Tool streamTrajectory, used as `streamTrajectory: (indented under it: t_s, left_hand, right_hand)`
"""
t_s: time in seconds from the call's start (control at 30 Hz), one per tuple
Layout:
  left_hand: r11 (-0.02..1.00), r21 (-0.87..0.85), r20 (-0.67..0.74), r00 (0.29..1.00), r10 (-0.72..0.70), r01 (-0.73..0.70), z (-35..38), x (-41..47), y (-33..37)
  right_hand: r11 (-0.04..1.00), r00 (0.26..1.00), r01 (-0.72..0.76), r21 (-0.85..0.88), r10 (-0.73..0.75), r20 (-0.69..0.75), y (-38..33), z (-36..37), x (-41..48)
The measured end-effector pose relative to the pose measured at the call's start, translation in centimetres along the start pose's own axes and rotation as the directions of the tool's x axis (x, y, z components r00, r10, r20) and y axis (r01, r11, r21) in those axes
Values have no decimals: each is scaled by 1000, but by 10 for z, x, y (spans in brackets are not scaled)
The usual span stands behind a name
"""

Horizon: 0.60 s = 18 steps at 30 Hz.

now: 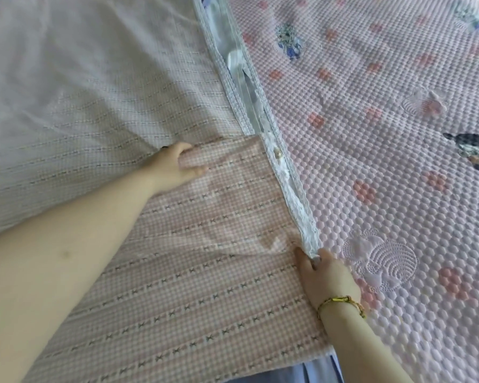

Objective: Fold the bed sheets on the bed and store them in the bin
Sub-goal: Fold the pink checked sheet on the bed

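Head view, looking down on the bed. A pink quilted bed cover, embossed with shells and printed with darker pink patches, is filling the right half of the frame and is serving as the flat working area. A pink checked bed sheet is lying across the lower centre and left. Its paler, greyish stretch is running into the upper left, though whether that is the reverse face or a second layer cannot be told. A lace-trimmed hem is running diagonally from top centre toward lower right, marking the edge probably being lined up for the fold. The left hand, at centre left, is curling its thumb and fingers round a raised fold of the sheet, apparently keeping the cloth taut. The right hand, at lower right, is pinching the near end of the hem between fingertips and thumb, seemingly to draw that edge straight. A gold bracelet is sitting on the right wrist, and a small pearly button is showing on the hem. No brand, label or legible writing is appearing, and the bin is lying out of view.
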<state>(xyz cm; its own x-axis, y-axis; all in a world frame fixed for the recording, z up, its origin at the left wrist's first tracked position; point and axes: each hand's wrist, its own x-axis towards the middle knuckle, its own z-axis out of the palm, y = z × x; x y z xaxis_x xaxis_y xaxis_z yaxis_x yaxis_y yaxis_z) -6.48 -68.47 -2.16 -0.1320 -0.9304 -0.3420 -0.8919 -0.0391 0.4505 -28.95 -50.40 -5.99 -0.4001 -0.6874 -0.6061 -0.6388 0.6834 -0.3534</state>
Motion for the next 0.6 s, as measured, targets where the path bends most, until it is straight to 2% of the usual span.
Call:
streamTrajectory:
  t_s: [0.07, 0.13, 0.2, 0.27, 0.37, 0.43, 0.5, 0.6]
  left_hand:
    - [994, 90, 56, 996, -69, 64, -9, -11, -25]
    - [977, 157, 35, 988, -148, 141, -18, -18, -48]
    - [979, 84, -82, 980, -180, 187, -26, -21, -63]
    - [985, 33, -238, 958, -158, 171, -32, -22, -68]
    - [954, 216, -366, 923, -116, 206, -27, -16, -66]
    - [927, 270, -364, 919, -153, 261, -18, -10, -60]
    - [948, 241, -292, 947, -134, 208, -8, -6, -46]
    - [993, 107, -120, 990, 71, -59, 6, 3, -4]
  right_hand:
    - [999, 999, 6, -46, -8, -49, -2, 1, -1]
    - [998, 998, -2, -65, -2, -70, -3, 3, -1]
    - [999, 997, -14, -50, 10, -81, -4, 4, -1]
    - [999, 996, -28, -18, 27, -86, -4, 5, 0]
    - [998, 995, -62, 20, 63, -77, -6, 4, 4]
    - [996, 995, -83, 40, 86, -60, -8, 3, 6]
    - [994, 993, -87, 69, 92, -72, -7, 4, 6]
    - [992, 988, -72, 107, 86, -128, -2, 9, 5]
